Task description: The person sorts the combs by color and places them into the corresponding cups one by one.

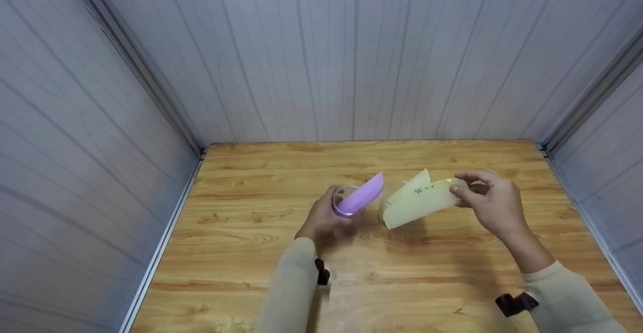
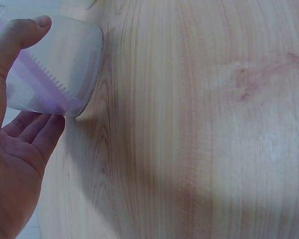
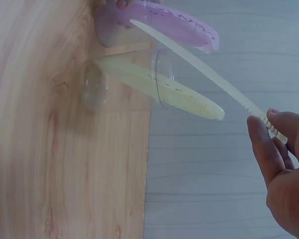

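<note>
My left hand (image 1: 321, 218) grips a clear plastic cup (image 2: 82, 47) that holds a purple comb (image 1: 360, 196). The comb leans, its upper end sticking out past the rim. To the right, my right hand (image 1: 497, 202) pinches one end of a pale yellow comb (image 1: 422, 203) between thumb and fingers, teeth side facing down toward me. Behind that comb, a second clear cup (image 3: 94, 92) stands on the table with another pale yellow comb (image 3: 189, 99) tilted inside it. In the right wrist view the held comb's far end is above this cup, outside it.
The wood-grain table (image 1: 241, 272) meets a pale panelled wall (image 1: 321, 62) at the back. Similar walls, with metal trim along the bottom, stand at the left and right. Both wrists wear small black camera mounts (image 1: 516, 304).
</note>
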Demonstrator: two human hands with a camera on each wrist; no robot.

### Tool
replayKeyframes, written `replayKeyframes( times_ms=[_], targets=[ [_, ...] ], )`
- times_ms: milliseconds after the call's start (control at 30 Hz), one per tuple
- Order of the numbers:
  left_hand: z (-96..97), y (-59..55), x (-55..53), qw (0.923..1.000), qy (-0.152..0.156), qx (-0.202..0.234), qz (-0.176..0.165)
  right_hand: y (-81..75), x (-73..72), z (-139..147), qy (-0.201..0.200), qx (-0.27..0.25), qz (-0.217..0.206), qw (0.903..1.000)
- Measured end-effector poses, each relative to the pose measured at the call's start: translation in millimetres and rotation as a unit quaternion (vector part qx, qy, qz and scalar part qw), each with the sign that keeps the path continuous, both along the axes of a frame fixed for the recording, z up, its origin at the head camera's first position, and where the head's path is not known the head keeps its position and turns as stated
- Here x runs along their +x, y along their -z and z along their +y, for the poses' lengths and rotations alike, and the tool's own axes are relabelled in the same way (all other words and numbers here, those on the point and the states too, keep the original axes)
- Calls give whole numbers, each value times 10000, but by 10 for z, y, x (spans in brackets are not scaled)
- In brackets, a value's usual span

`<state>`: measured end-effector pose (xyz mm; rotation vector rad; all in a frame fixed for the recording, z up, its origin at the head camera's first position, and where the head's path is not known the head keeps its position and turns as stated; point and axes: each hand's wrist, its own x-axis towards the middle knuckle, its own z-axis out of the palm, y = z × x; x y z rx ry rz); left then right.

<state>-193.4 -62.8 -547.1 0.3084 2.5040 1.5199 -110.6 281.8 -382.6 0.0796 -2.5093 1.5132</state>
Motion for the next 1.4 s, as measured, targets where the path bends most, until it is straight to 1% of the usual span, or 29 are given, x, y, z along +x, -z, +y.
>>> replayKeyframes(
  times_ms=[100, 267, 500, 633, 833, 1000, 1167, 1400],
  targets=[
    [-10, -16, -23, 10000, -12, -13, 0, -42, -42, -16, 111, -18, 96, 9999],
    [-24, -10, -53, 10000, -3, -89, -44, -83, -100, -24, 289, -57, 227, 9993],
    [-38, 18, -64, 9996, 85, -191, 178, -124, -159, -21, 368, -326, 255, 9985],
    [-39, 15, -57, 9997, 105, -142, 144, -124, -175, -25, 478, -389, 283, 9977],
    [-40, 27, -50, 9999, 80, -125, 74, -93, -214, -57, 705, -289, 621, 9952],
    [-28, 30, -38, 10000, 48, -24, 12, -49, -238, -114, 716, -137, 782, 9943],
    [-17, 9, -19, 10000, 61, 45, 31, 9, -267, -178, 740, -96, 680, 9949],
    [-5, 6, -20, 9999, 67, -68, 84, 102, -327, -257, 825, -132, 646, 9944]
  ],
)
